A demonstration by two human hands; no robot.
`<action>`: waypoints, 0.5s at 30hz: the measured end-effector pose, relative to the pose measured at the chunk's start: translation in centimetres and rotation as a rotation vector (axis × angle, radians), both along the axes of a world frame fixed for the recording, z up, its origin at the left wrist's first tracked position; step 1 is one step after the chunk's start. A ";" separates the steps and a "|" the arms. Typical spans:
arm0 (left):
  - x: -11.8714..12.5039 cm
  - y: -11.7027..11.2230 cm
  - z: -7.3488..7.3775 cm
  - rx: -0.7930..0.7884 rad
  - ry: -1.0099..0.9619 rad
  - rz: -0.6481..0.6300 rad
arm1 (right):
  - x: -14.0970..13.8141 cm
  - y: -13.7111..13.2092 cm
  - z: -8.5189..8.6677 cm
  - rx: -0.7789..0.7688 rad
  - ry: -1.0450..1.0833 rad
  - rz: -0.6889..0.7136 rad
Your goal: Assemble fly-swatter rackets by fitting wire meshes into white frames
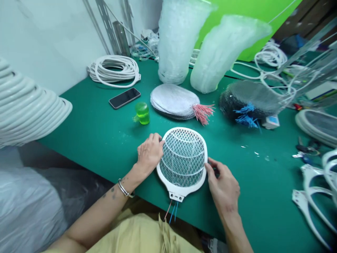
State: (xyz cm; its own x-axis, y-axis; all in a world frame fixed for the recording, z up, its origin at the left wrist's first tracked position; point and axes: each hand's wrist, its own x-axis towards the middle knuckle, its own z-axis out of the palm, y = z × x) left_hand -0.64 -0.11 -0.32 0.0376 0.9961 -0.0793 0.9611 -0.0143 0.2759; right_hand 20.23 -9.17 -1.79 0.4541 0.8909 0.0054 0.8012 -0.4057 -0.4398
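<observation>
A white mosquito-swatter head (182,158) lies on the green table before me, its oval frame filled with metal mesh crossed by curved white ribs. One reddish wire and two blue wires (173,212) trail from its neck toward my body. My left hand (150,151) grips the frame's upper left side, fingers curled over the rim. On the opposite side, my right hand (222,179) pinches the right rim between thumb and fingers. Beyond the frame sits a stack of oval mesh sheets (175,100) with a bunch of pink wires (203,113).
A green cup (142,113) and a phone (124,98) lie left of the mesh stack. Dark mesh sheets with blue wires (247,114) are at right. White frames (114,70) are piled at back left, more (302,198) at right. Two tall wrapped stacks (175,42) stand behind.
</observation>
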 end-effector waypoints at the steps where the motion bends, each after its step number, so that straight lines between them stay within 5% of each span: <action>1: -0.4 0.1 -0.2 0.052 -0.021 -0.077 | -0.1 -0.1 -0.3 0.068 -0.029 0.047; 4: -2.2 0.8 -0.6 0.100 -0.085 -0.374 | 0.0 -0.3 -1.4 0.208 -0.074 0.270; 9: -5.4 2.2 0.2 -0.108 -0.091 -0.750 | 1.5 -0.5 -1.9 -0.006 -0.007 0.608; 12: -5.8 2.5 0.6 -0.183 -0.064 -0.847 | 2.1 -0.5 -1.4 -0.117 -0.060 0.743; 15: -5.6 2.5 0.6 -0.210 -0.033 -0.856 | 1.9 -0.4 -1.1 -0.184 -0.065 0.711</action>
